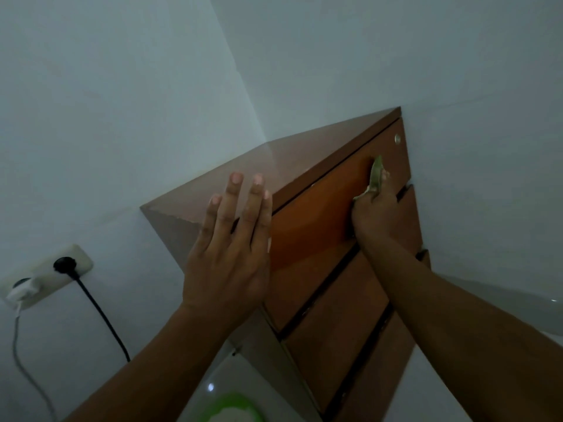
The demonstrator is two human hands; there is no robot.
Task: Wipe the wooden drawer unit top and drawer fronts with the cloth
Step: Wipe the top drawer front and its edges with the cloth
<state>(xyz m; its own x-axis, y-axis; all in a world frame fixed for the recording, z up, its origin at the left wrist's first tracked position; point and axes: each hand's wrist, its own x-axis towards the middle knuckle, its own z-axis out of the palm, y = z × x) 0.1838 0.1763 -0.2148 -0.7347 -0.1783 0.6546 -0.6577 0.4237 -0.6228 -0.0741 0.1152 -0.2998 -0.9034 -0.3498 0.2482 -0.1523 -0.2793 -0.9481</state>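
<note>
The wooden drawer unit [304,159] stands in a corner between pale walls, seen tilted. Its top drawer front [316,220] is orange-brown, with darker drawer fronts below it. My left hand [231,248] lies flat with straight fingers on the unit's front top edge. My right hand [377,214] presses a small green cloth [376,175] against the top drawer front, fingers curled around the cloth. Most of the cloth is hidden under the hand.
A white wall socket [45,275] with a black plug and cable and a white charger sits low on the left wall. A green-rimmed round object [231,406] lies on the pale floor below. A small round metal lock [397,138] marks the top drawer's corner.
</note>
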